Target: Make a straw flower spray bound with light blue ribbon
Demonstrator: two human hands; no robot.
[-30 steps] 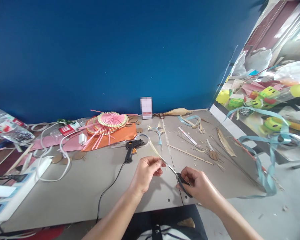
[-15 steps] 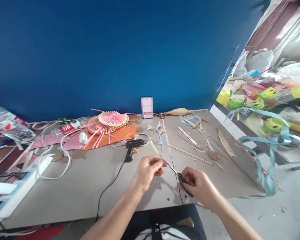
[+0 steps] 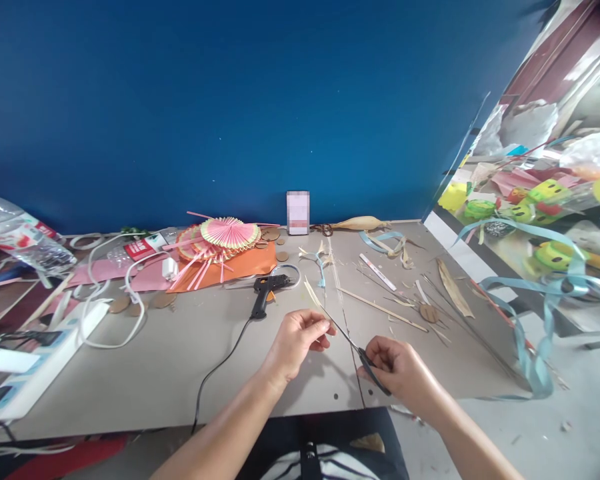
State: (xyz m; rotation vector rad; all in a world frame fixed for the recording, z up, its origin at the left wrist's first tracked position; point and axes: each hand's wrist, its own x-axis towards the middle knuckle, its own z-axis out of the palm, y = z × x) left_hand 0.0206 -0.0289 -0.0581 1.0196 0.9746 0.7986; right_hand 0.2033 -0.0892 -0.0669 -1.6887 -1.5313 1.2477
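Observation:
In my right hand [image 3: 394, 363] is a pair of scissors [image 3: 373, 370] with black handles, its thin blades pointing up and left. The blade tips reach my left hand [image 3: 305, 333], whose thumb and fingers pinch a pale, straw-coloured strip [image 3: 312, 292]. The strip's far end sticks out above the fingers and looks split. Whether the blades are closed on the strip cannot be made out. Beyond the hands lie a blue ribbon [image 3: 321, 272] tied with pale strips and a long flat pale stick [image 3: 380, 309].
A black glue gun [image 3: 263, 297] with a trailing cord lies left of my hands. Pink paper fans [image 3: 230, 235] rest on orange sheet [image 3: 250, 267]. At far left are a white power strip [image 3: 50, 373] and plastic bottle [image 3: 23, 237]. A phone [image 3: 298, 213] leans against the blue panel [image 3: 280, 100].
The view has shifted slightly. Both hands keep nearly the same pose, with the scissors still beside the left fingers and the strip still pinched.

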